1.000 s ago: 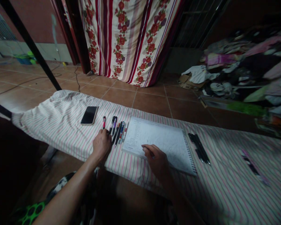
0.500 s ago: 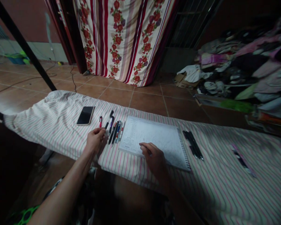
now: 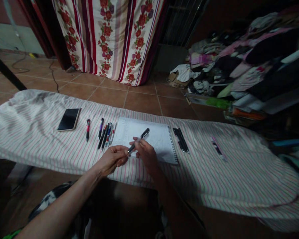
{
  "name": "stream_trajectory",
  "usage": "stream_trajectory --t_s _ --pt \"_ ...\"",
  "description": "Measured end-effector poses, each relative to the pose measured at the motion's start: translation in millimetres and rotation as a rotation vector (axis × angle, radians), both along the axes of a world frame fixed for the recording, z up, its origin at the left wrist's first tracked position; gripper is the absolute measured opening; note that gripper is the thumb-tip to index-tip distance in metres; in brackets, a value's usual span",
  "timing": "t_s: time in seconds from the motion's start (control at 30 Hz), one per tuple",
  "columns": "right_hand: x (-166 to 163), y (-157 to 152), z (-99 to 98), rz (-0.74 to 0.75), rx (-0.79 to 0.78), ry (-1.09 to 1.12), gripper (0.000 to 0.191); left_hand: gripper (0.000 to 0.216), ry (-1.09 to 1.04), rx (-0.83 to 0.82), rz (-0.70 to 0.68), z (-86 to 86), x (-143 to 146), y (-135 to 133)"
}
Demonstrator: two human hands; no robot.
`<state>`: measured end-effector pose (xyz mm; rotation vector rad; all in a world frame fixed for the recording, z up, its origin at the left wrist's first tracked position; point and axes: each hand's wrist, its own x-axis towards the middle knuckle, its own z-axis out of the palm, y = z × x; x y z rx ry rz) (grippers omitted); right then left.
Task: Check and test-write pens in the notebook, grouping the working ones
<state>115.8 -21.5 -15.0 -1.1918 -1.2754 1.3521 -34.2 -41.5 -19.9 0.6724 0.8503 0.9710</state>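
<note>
A black pen (image 3: 145, 133) slants above the spiral notebook (image 3: 161, 131), its upper end pointing away to the right. My left hand (image 3: 114, 159) pinches the pen's lower end between thumb and fingers. Around the middle of the same pen are the fingers of my right hand (image 3: 147, 154), over the notebook's front edge. Left of the notebook lies a row of several pens (image 3: 106, 135). A purple-and-black pen (image 3: 101, 128) and a red-and-black pen (image 3: 88, 130) lie farther left, apart from each other.
A phone (image 3: 69, 119) lies at the left on the striped cloth (image 3: 209, 182). Right of the notebook are several black pens (image 3: 181, 140), then a slim pink-edged packet (image 3: 218, 148). Beyond the table are a floral curtain (image 3: 114, 39) and a clothes pile (image 3: 229, 63).
My left hand has brought the pen rightward from beside the other pens to the notebook's front edge. My right hand has met it there. The view has shifted to the right.
</note>
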Motion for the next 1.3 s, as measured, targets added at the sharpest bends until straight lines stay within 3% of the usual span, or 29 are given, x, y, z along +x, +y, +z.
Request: stream_trajectory --t_s 0.27,0.47,0.7,0.97,1.3 --pt "8.9 -0.3 -0.8 -0.103 -0.050 0.167 0.037 0.028 0.151 0.115 -0.050 1.1 19.7 1.9" --pt "12.1 -2.9 2.8 -0.079 -0.105 0.167 0.039 0.028 0.033 0.090 0.096 10.1 27.9 8.5" --pt "18.4 -5.6 5.2 0.038 -0.165 0.142 0.029 0.020 -0.098 0.014 0.058 9.2 40.2 14.2" --pt "24.9 -1.4 1.3 -0.154 -0.225 0.363 0.033 0.012 -0.175 -0.063 0.341 10.1 35.2 25.7" --pt "23.0 -2.0 3.6 -0.268 -0.174 0.433 0.025 0.011 -0.175 -0.141 0.381 15.0 45.1 20.6"
